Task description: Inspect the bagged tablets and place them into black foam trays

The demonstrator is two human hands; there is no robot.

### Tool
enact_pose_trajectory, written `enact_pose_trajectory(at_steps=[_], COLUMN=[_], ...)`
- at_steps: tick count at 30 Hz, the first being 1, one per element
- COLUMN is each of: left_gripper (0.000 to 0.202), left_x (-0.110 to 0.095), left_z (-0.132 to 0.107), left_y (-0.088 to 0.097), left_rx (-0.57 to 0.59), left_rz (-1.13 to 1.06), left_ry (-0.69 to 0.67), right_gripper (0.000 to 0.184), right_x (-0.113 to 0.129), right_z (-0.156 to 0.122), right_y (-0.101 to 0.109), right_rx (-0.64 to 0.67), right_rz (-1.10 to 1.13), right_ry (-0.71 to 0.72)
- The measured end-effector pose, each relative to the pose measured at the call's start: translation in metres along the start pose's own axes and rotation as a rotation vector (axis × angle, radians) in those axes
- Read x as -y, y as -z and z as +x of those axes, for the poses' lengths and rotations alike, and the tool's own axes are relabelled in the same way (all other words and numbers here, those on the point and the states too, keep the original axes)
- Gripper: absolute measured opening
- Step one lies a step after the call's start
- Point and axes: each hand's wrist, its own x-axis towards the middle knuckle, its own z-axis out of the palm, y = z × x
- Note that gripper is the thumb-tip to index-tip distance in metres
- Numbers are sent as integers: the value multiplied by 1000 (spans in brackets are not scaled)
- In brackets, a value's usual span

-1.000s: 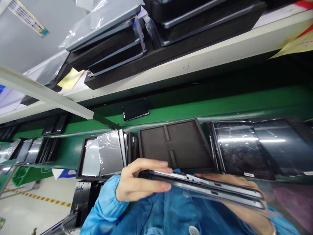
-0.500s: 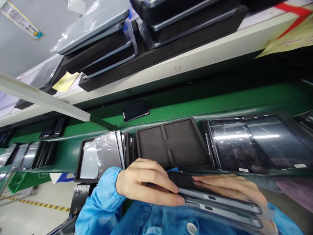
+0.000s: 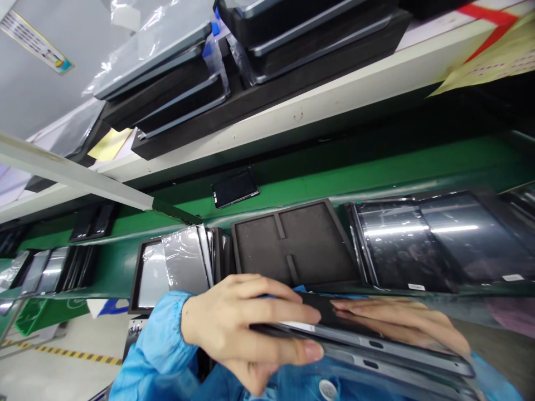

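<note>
left hand closes further over the tablets

since a second ago the left hand (image 3: 246,328) has slid further along the tablets (image 3: 376,348) and curled tighter, and the stack has tipped so more of its dark top face shows. two thin grey tablets lie one on the other, held edge-on low in the view, just in front of the person's blue smock (image 3: 292,384). the left hand is grasping their left end, fingers over the top and thumb under. the right hand (image 3: 401,323) lies stretched flat along the far side of the stack, touching it; whether it grips cannot be told.

just behind the tablets, an empty dark foam tray (image 3: 292,242) leans on the green belt (image 3: 376,167). right of it stand glossy dark screens (image 3: 418,239); left of it, panels in clear wrap (image 3: 184,259). a small dark device (image 3: 236,188) lies higher on the belt. above, a white shelf (image 3: 334,94) carries black trays (image 3: 188,94) stacked with grey slabs.
</note>
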Motion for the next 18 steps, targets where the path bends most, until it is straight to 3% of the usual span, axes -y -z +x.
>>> enact_pose_trajectory(at_steps=[5,7,10,14,18], left_gripper=[33,34,28,26,30], left_x=[4,4,5,3,1], left_z=[-11,-16,-19,-13,-4], left_y=[-11,-11,-5,3,3], left_rx=[-52,-20,53,-17,-5], left_rz=[-75,-97,-297,-386,-356], left_ry=[12,55,122,167,136], right_gripper=[30,30,31,28,28], right_x=[0,2,6,11,8], right_z=[7,11,17,22,17], right_y=[-2,-4,-7,-10,-11], right_rx=[48,28,38,75,71], right_rz=[99,133,194,197,154], right_ry=[5,-1,-3,30,22])
